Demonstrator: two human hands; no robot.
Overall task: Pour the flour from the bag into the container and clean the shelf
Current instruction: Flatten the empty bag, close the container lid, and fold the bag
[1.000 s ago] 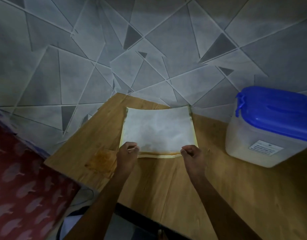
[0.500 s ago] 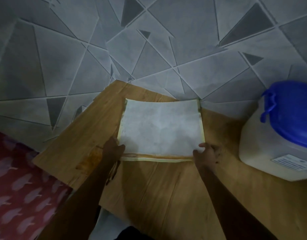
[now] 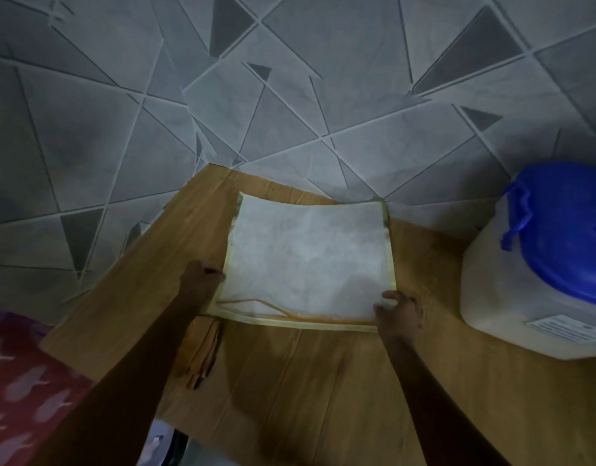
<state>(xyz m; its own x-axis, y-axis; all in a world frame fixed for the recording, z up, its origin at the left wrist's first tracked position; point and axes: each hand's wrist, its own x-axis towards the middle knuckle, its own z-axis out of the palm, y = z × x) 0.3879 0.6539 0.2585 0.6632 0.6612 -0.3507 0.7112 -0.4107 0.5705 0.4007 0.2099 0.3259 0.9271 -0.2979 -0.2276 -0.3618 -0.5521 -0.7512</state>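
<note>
Flat bag (image 3: 308,260), near corners held by left hand (image 3: 202,280), right hand (image 3: 399,312)

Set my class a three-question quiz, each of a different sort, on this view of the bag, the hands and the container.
1. True or false: the blue lid is off the container.
2. The bag is: A) lying flat on the shelf; B) standing upright; C) inside the container.
3. Which is nearer the container: the left hand or the right hand?

Key: 1 false, the lid is on. 2 A. 3 the right hand.
</note>
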